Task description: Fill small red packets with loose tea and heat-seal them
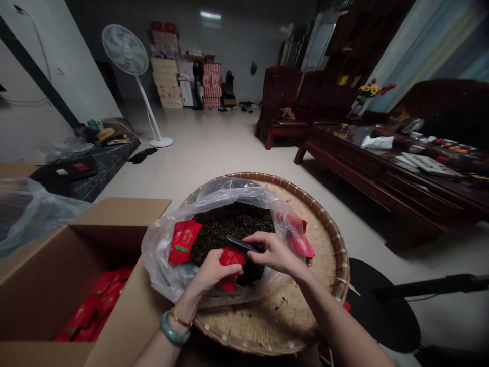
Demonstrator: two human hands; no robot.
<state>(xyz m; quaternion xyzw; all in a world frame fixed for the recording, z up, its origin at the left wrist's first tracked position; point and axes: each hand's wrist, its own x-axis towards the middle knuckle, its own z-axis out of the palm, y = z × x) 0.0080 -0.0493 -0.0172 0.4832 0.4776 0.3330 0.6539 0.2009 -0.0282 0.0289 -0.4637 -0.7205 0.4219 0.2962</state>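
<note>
My left hand (211, 273) is closed on a red tea packet (230, 257) with gold lettering, thumb across its front. My right hand (274, 252) grips a black bar-shaped handheld bag sealer (237, 243), which lies across the packet's upper edge. Both are over an open clear plastic bag (162, 272) filled with dark loose tea leaves (233, 219). Several similar red packets (185, 241) lie on the bag's left side. The bag stands on a round woven bamboo tray (319, 229). More red packets (301, 235) show at its right, partly behind the plastic.
An open cardboard box (130, 216) at the left contains many red packets (101, 300). Right of the tray is a round black stand base (382, 306) with a pole. A dark wooden table (344, 158) stands farther right, a white fan (162, 142) behind left.
</note>
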